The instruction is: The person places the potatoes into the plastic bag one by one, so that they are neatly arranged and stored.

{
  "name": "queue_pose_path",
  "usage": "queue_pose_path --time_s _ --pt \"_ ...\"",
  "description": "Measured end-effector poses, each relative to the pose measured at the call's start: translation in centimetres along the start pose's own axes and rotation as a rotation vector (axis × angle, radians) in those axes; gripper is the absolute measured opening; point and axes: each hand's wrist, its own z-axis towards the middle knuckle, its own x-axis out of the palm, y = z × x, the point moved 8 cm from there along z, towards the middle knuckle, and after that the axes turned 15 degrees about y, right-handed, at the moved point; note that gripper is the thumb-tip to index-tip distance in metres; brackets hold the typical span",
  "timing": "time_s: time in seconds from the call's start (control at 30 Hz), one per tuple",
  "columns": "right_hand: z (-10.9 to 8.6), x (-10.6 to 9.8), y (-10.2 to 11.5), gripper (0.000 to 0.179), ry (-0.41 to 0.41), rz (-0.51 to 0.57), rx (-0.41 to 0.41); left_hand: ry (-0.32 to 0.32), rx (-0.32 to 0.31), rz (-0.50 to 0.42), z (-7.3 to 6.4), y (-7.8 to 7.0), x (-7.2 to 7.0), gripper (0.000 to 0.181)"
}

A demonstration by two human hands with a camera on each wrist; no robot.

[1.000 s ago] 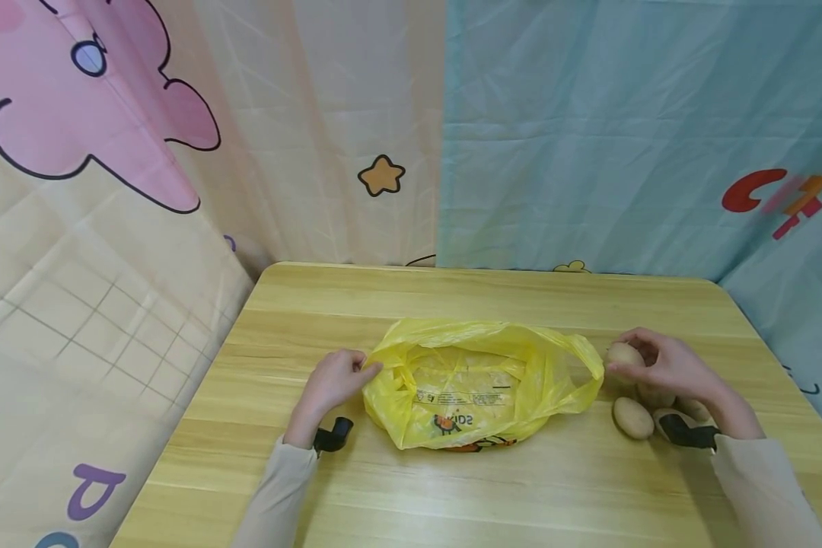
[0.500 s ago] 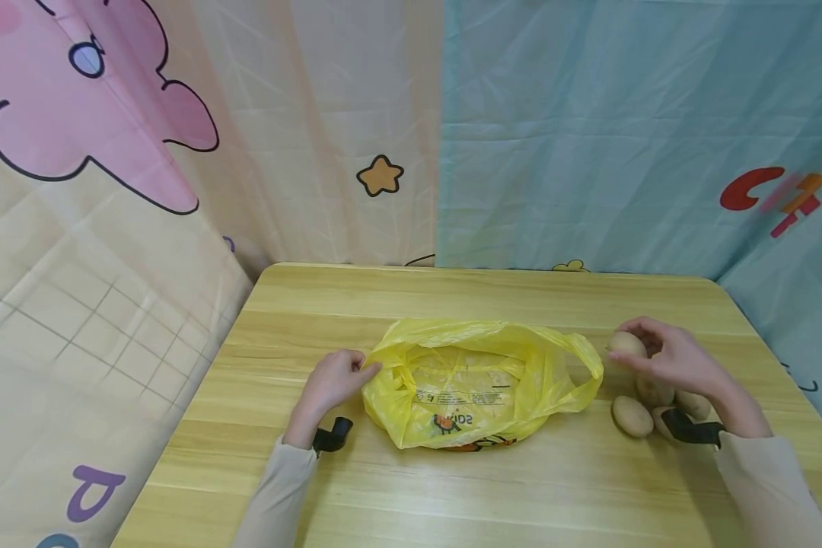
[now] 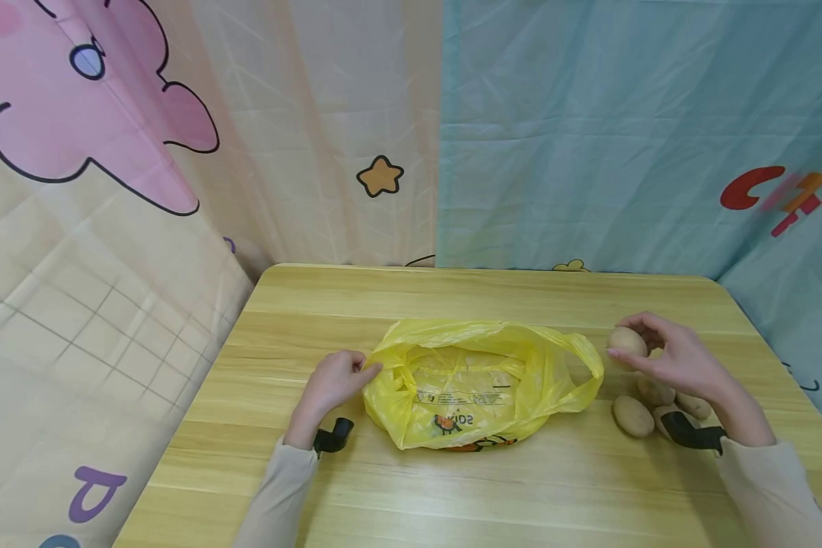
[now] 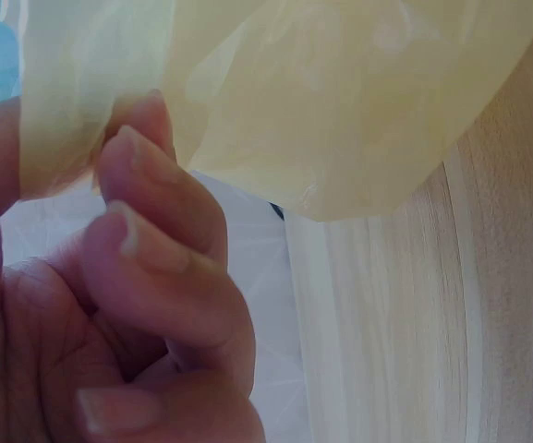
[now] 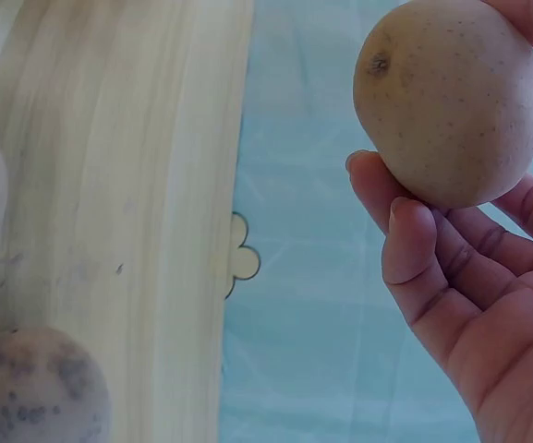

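Note:
A yellow plastic bag (image 3: 467,380) lies on the table with its mouth spread and its printed inside showing. My left hand (image 3: 332,385) pinches the bag's left rim between thumb and index finger; in the left wrist view the other fingers (image 4: 169,263) are loosely curled below the yellow film. Just off the bag's right end, my right hand (image 3: 681,361) grips a potato (image 3: 626,342) above the table. The right wrist view shows this potato (image 5: 451,101) held by the fingers, its pale skin marked with a dark spot.
Beneath and in front of my right hand, several more potatoes (image 3: 633,416) lie grouped on the wooden table (image 3: 411,502). Patterned curtains (image 3: 575,137) hang along the table's back and sides. Each wrist wears a black camera mount (image 3: 333,435).
My right hand has raised the potato slightly from the group, and the potatoes below now show more. My left hand and the bag have hardly moved.

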Motion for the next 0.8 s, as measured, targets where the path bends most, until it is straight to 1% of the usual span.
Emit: queue_pose_path --time_s 0.17,0.43,0.8 --pt "0.0 -0.2 1.1 0.036 -0.019 -0.01 -0.024 -0.003 0.0 0.001 0.0 0.0 0.0 0.045" --pt "-0.1 -0.5 3.0 0.039 -0.058 -0.066 -0.084 0.004 0.0 0.002 0.0 -0.1 0.0 0.046" --pt "-0.1 -0.5 5.1 0.04 -0.071 -0.077 -0.129 0.007 -0.008 0.0 -0.1 -0.1 0.1 0.046"
